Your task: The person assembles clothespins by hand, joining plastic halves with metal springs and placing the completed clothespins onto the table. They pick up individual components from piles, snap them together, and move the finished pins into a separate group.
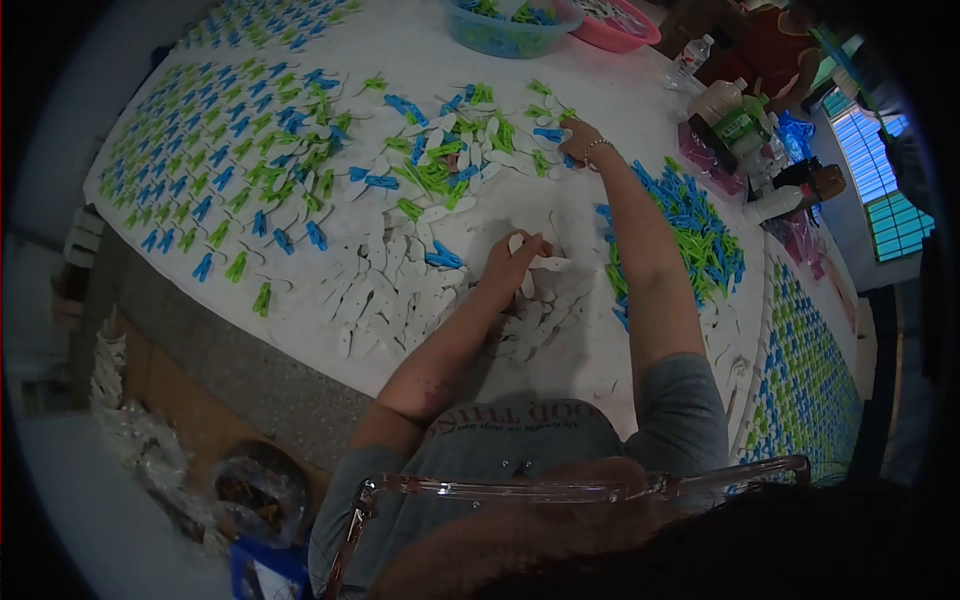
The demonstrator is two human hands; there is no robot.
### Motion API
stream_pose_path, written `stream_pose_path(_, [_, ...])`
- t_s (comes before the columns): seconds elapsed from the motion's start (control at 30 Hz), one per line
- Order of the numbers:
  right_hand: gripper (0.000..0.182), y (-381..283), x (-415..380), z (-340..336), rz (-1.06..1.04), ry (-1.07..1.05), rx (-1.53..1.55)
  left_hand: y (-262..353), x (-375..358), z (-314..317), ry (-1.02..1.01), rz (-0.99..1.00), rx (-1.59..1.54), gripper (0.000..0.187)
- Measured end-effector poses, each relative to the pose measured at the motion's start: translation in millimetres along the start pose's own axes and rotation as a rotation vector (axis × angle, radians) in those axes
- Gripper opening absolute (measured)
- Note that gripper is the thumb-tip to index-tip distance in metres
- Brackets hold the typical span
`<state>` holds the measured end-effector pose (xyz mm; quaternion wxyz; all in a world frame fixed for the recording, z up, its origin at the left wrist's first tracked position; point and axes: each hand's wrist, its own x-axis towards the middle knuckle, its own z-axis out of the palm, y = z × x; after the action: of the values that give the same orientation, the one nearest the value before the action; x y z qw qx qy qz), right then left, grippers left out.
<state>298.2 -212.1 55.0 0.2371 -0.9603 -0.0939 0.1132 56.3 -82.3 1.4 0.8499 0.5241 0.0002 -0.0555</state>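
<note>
My left hand (518, 260) is closed on a white plastic piece (528, 284), above a heap of loose white pieces (395, 285). Farther out, my right hand (580, 142) has its fingers bent together beside a blue clip (548, 134); more blue shows under the fingertips, and what they grip is too small to tell. Left of the right hand lies a mixed pile of green clips (435, 178), blue clips and white pieces. Under and beside my right forearm is a big heap of blue and green clips (690, 225).
Rows of blue and green clips (200, 150) cover the left of the white table (320, 350); more rows (800, 380) lie at right. At the back are a teal basin (510, 38) and a pink basin (625, 30). Bottles (745, 125) crowd the back right, near a person in red (775, 45).
</note>
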Motion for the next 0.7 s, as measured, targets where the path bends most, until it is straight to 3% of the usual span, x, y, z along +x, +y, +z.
stream_pose_path(0.07, [0.035,1.4,14.7,3.7,-0.054,0.035,-0.094,7.8,-2.4,4.1,0.112,-0.085,-0.112,0.018])
stream_pose_path(0.13, [0.025,-2.2,17.6,6.6,-0.071,0.025,-0.243,0.3,3.4,1.1,0.122,-0.013,-0.159,0.017])
stream_pose_path(0.23, [0.016,4.4,-3.7,-9.7,-0.107,0.069,-0.171,-4.1,5.0,-3.0,0.155,0.054,-0.201,0.014])
stream_pose_path(0.4, [0.017,-9.3,-83.0,-48.1,-0.144,0.106,-0.078,-5.7,5.8,1.1,0.208,0.215,-0.151,0.018])
stream_pose_path(0.47, [0.019,-22.9,-121.3,-44.3,-0.189,-0.097,0.062,-4.5,4.6,3.5,0.247,0.349,-0.135,0.022])
stream_pose_path(0.5, [0.019,-27.9,-139.7,-37.9,-0.183,-0.093,0.069,-1.0,1.5,4.0,0.241,0.344,-0.130,0.022])
stream_pose_path(0.57, [0.021,-36.1,-173.7,-22.7,-0.378,-0.262,-0.009,8.9,-6.3,4.9,0.213,0.410,0.198,0.026])
stream_pose_path(0.6, [0.021,-38.7,-186.9,-17.8,-0.376,-0.252,0.001,8.6,-6.0,3.7,0.203,0.411,0.208,0.026])
stream_pose_path(0.67, [0.022,-43.1,-204.4,-13.1,-0.330,-0.390,0.102,6.7,-3.9,0.6,0.159,0.166,0.011,0.023])
stream_pose_path(0.7, [0.022,-39.9,-204.1,-15.2,-0.334,-0.383,0.105,7.7,-4.4,3.0,0.154,0.171,0.018,0.023])
